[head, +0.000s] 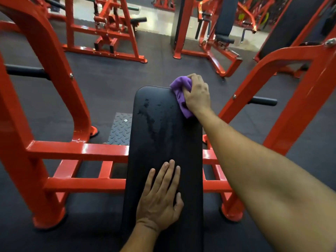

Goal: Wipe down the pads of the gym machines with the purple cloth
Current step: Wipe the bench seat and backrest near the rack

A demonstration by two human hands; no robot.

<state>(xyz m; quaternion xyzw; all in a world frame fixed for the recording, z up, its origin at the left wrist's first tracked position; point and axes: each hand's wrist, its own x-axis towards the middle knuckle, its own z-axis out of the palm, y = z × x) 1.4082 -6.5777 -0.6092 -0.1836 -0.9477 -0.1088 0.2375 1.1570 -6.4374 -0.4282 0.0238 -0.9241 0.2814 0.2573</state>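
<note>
Right now the right hand (pixel 197 93) is bunching the crumpled purple cloth (pixel 181 93) in its fingers against the long black vinyl pad (pixel 163 135) at its far corner, centre frame, likely wiping moisture away. Lower down, the left hand (pixel 161 199) is lying flat, fingers released, seemingly bracing.

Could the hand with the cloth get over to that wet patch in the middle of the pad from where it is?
Probably yes. The right hand holds the purple cloth at the pad's far right corner; bare pad lies between it and the wet patch.
</note>
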